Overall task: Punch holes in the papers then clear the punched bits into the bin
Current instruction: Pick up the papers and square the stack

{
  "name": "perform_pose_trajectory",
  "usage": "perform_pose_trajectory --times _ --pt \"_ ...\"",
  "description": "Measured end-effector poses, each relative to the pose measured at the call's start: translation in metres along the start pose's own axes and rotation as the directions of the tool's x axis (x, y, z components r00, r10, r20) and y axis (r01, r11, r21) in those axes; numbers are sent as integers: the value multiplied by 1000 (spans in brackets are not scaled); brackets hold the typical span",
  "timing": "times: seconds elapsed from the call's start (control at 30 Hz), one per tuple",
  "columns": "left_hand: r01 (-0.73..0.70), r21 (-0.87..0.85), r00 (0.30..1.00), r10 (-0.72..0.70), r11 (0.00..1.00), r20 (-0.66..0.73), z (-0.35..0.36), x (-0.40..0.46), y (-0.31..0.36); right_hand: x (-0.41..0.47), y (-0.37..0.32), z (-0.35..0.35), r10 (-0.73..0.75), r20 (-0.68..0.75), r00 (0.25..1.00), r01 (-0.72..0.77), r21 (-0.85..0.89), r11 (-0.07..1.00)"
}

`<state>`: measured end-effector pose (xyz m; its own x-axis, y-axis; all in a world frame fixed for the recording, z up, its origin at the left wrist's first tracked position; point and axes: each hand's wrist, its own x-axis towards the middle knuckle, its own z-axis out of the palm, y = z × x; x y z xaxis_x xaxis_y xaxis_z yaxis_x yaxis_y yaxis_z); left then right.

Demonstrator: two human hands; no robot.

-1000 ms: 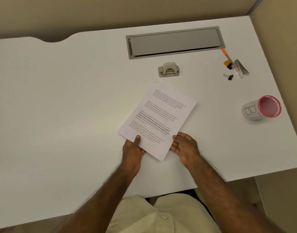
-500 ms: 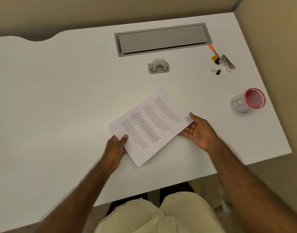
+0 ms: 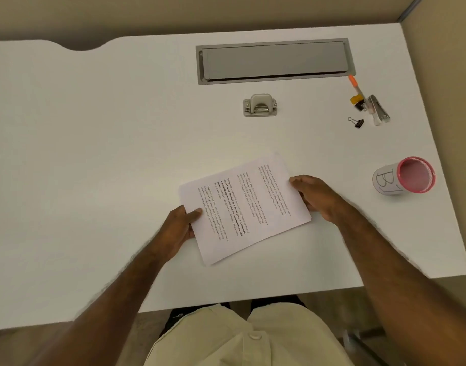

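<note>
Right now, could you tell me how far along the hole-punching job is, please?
Nothing looks done yet: the hole punch sits untouched further back on the white desk, with no punched bits in sight. In hand: the left hand and right hand each grip a short edge of the printed papers. Left: punching the holes, then clearing the bits into the pink-rimmed bin.

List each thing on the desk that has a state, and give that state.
papers: flat on desk, gripped by both hands
left hand: pinching papers' edge
right hand: holding opposite edge
hole punch: untouched, lever up
pink mesh bin: tipped on its side
cable tray lid: closed
</note>
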<state>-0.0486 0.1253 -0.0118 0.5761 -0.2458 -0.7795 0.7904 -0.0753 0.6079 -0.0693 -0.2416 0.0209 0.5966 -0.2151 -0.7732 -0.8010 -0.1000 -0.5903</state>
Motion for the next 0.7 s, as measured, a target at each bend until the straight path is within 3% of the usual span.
perform_pose_trajectory --times 0.3,0.7 --pt "-15 30 991 19 999 -129 13 -1 2 15 8 18 -164 -120 979 114 -346 931" --pt "-6 17 977 9 1000 -212 18 0 3 11 10 20 -174 -115 978 135 -292 947"
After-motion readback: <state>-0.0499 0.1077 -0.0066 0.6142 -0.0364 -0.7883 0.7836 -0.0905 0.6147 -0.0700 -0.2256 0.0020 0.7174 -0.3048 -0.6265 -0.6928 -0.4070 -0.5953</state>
